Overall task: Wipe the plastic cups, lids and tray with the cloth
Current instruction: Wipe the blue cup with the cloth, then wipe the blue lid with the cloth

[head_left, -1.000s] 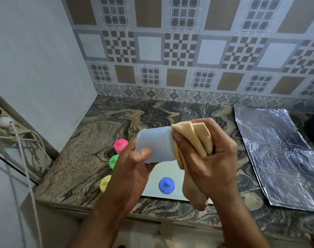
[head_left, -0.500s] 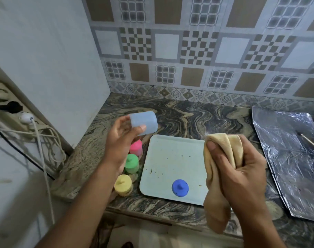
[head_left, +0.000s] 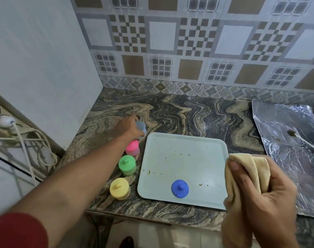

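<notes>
My left hand (head_left: 129,127) reaches far over the counter and grips a pale blue plastic cup (head_left: 141,127) down at the counter, just beyond the tray's far left corner. In front of it a pink cup (head_left: 132,148), a green cup (head_left: 127,165) and a yellow cup (head_left: 119,188) stand in a row, each with its lid on. The light blue tray (head_left: 184,158) is speckled with brown crumbs and carries a dark blue lid (head_left: 179,188) near its front edge. My right hand (head_left: 259,190) grips a bunched tan cloth (head_left: 249,169) over the tray's right front corner.
A sheet of crinkled foil (head_left: 284,140) with a thin stick on it lies on the marble counter (head_left: 188,113) at the right. A white wall (head_left: 45,68) closes the left side; plugs and cables (head_left: 24,136) hang below it. Tiled wall behind.
My left hand has carried the pale blue cup away from the cloth and down to the counter behind the pink cup. My right hand with the cloth has drawn back to the right.
</notes>
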A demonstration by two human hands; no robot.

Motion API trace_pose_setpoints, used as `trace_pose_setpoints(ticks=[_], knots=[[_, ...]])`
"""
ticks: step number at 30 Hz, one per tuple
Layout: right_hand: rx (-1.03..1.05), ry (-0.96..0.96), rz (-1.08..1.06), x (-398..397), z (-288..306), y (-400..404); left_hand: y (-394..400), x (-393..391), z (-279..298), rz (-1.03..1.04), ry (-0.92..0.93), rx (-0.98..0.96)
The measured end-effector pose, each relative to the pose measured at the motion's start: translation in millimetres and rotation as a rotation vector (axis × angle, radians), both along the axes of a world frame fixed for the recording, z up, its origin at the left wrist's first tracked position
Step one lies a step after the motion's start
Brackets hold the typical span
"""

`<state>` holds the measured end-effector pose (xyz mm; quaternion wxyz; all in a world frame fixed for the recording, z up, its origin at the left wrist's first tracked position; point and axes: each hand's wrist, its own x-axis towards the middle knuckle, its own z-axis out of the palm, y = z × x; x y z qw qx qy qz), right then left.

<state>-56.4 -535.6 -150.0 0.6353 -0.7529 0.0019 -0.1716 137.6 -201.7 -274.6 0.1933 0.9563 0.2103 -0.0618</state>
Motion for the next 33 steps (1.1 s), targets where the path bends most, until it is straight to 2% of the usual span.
trace_pose_setpoints(ticks=[11,15,20,25,33], knots=[[0.014,0.003,-0.027,-1,-8,-9,3,2,-15,-0.134,0.121,0.154],[0.003,-0.035,-0.03,-2,-7,-11,-19,-10,1,-0.252,-0.01,0.191],[0.03,-0.028,-0.023,-5,-14,-18,-72,-69,2,-0.441,-0.143,0.003],[0.024,-0.015,-0.015,-15,-23,-22,-124,-131,-27,-0.602,0.018,0.059],[0.046,0.005,-0.018,-31,-28,-30,-164,-161,-67,-0.499,0.121,0.108]])
